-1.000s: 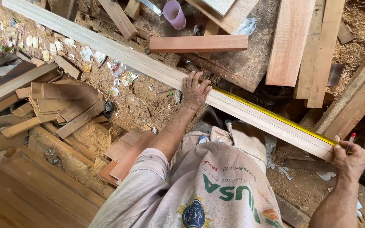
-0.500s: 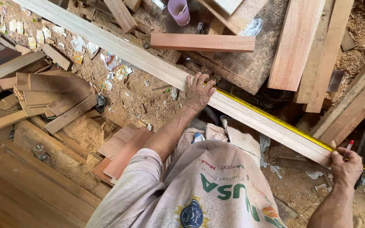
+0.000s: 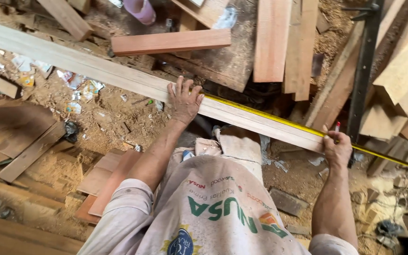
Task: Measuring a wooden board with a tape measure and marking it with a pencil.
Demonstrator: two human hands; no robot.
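A person's left hand (image 3: 183,101) lies flat, fingers spread, pinning a yellow tape (image 3: 279,120) to a long plank (image 3: 95,71). The right hand (image 3: 337,148), closed around a red pencil (image 3: 337,126), rests at the plank's end. The plank looks stiff and heavy, best gripped by its edges near mid-length.

You are pressing your left hand (image 3: 183,101) flat on the long plank (image 3: 95,71) while your right hand (image 3: 337,150) is pinning the yellow tape measure (image 3: 260,112) and gripping a red pen (image 3: 337,126)
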